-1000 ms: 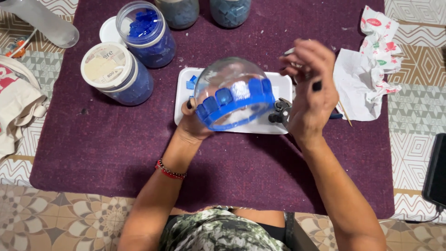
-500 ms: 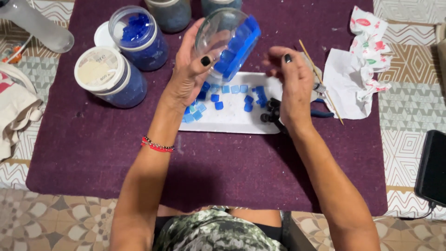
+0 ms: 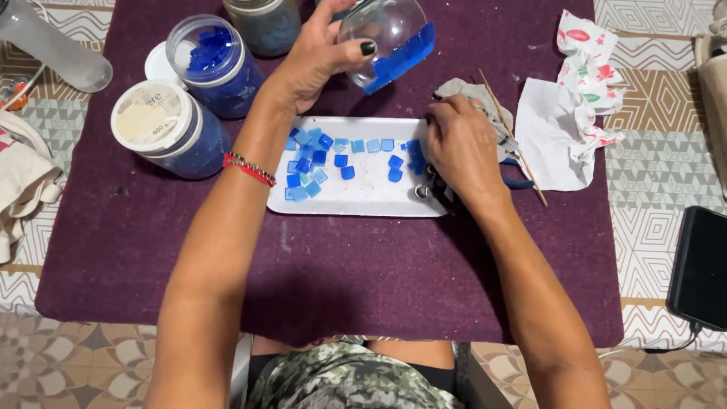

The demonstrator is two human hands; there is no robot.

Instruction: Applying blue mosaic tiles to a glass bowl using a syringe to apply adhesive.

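hands (image 3: pixel 454 148) on round glass bowl (image 3: pixel 382 34)

A white rectangular plastic tray (image 3: pixel 363 198) lies mid-mat on the purple felt mat (image 3: pixel 326 265), small blue square glass tiles (image 3: pixel 318 160) on its left half. Two lidded clear plastic jars (image 3: pixel 170 129) stand toward the mat's far left corner, crumpled printed paper (image 3: pixel 572 113) near its right edge.

Two lidded jars of blue pieces (image 3: pixel 216 64) (image 3: pixel 166 129), a crumpled printed paper napkin (image 3: pixel 575 113), a thin wooden stick (image 3: pixel 511 136) and a black tablet (image 3: pixel 700 265) are seen around the purple mat (image 3: pixel 341 280).
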